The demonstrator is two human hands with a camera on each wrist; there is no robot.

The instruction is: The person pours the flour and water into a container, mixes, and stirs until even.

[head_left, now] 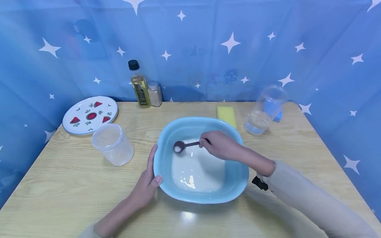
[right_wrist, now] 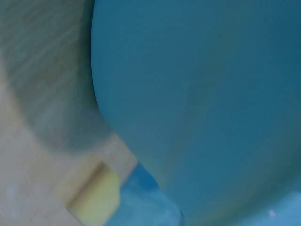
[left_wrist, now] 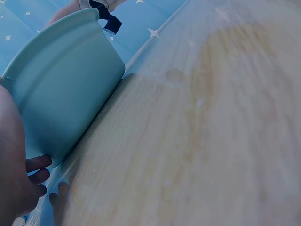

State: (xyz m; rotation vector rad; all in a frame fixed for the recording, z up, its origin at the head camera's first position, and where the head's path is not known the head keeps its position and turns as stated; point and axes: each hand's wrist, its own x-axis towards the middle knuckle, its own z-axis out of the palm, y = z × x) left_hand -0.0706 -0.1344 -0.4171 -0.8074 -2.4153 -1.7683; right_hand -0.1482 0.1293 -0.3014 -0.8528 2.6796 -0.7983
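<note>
A light blue basin (head_left: 205,197) stands on the table, with a whitish, shiny layer (head_left: 205,172) across its bottom. My left hand (head_left: 146,185) holds the basin's left side, thumb over the rim and fingers along the outer wall; the left wrist view shows those fingers (left_wrist: 40,163) against the basin (left_wrist: 66,89). Over the inside of the basin, my right hand (head_left: 220,145) grips a dark measuring spoon (head_left: 179,146) by its handle. Some white matter sits in the spoon's bowl. In the right wrist view the basin's outer wall (right_wrist: 202,94) hides the right hand and spoon.
Left of the basin is a translucent jar (head_left: 120,152), with watermelon-patterned plates (head_left: 81,110) behind. An oil bottle (head_left: 141,91) and a shaker (head_left: 155,95) stand at the back. A yellow sponge (head_left: 225,115), a clear cup of water (head_left: 258,122) and a blue object (head_left: 278,116) lie back right.
</note>
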